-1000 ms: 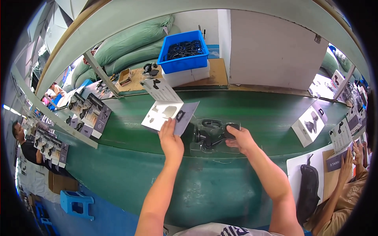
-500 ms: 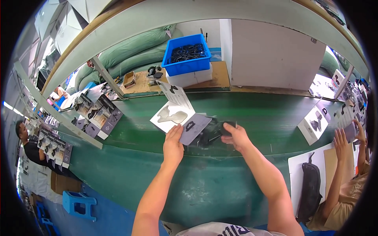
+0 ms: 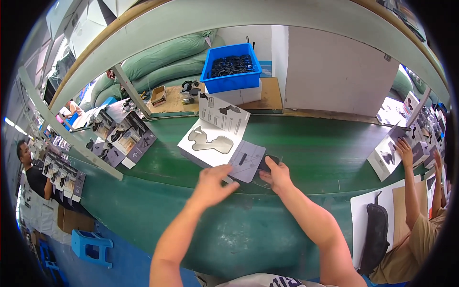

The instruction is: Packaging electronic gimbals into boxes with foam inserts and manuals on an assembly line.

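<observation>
An unfolded cardboard package [image 3: 191,152] lies on the green belt, its white panel cut with a curvy window and its printed panel tilted up at the back. The grey flap [image 3: 247,160] points toward my right hand [image 3: 276,175]. That hand pinches a transparent plastic blister with a dark insert [image 3: 270,161] between thumb and fingers. The blister's left part is hidden at the flap, and I cannot tell how far it reaches under it. My left hand [image 3: 213,184] hovers at the near edge of the package, fingers apart, holding nothing.
A blue bin [image 3: 232,81] of black parts stands behind the belt. Printed display boxes [image 3: 126,138] stand at left, and a white box [image 3: 385,155] at right, beside a co-worker's hand [image 3: 404,152]. A black pouch [image 3: 375,234] lies at the near right.
My left hand has come off the white panel toward me. My right hand has drawn the blister in against the grey flap. The package has turned slightly; the co-worker's hand has reached the white box.
</observation>
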The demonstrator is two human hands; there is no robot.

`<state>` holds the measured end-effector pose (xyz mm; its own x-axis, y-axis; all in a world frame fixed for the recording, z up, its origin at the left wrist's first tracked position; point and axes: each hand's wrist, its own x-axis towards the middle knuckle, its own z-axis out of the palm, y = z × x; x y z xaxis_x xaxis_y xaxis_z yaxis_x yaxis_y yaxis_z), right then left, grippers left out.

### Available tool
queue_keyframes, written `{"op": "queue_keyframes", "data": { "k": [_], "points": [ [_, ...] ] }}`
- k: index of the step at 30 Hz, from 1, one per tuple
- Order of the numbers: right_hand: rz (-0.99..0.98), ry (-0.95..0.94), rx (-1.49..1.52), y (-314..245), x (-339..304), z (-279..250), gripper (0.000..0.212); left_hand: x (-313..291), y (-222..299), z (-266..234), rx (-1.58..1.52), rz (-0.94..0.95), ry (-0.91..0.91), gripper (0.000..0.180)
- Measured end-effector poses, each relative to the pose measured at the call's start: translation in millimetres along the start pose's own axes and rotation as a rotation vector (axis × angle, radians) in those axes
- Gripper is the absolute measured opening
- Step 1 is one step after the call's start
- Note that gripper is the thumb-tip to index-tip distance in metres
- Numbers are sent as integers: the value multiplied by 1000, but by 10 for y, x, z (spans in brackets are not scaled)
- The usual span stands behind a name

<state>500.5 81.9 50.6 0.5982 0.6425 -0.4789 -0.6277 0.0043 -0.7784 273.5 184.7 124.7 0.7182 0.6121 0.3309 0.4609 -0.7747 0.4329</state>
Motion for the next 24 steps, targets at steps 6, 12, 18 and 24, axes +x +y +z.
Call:
{"op": "queue_keyframes", "data": {
  "k": [6,12,18,24],
  "points": [
    [14,-106,-69,-103,1,43,45,642,-1739,-528,-170,-593,377,71],
    [-14,-26,-87,-100,148,-49,44,734,-1779,-66,-661,-614,-250,66],
    [10,-90,5,-332,163,-119,41,669,-1557,-157,-651,-625,-311,62],
    [53,-170,114,-252,222,-226,37,577,-1509,-121,-638,-577,-359,62]
  ]
}}
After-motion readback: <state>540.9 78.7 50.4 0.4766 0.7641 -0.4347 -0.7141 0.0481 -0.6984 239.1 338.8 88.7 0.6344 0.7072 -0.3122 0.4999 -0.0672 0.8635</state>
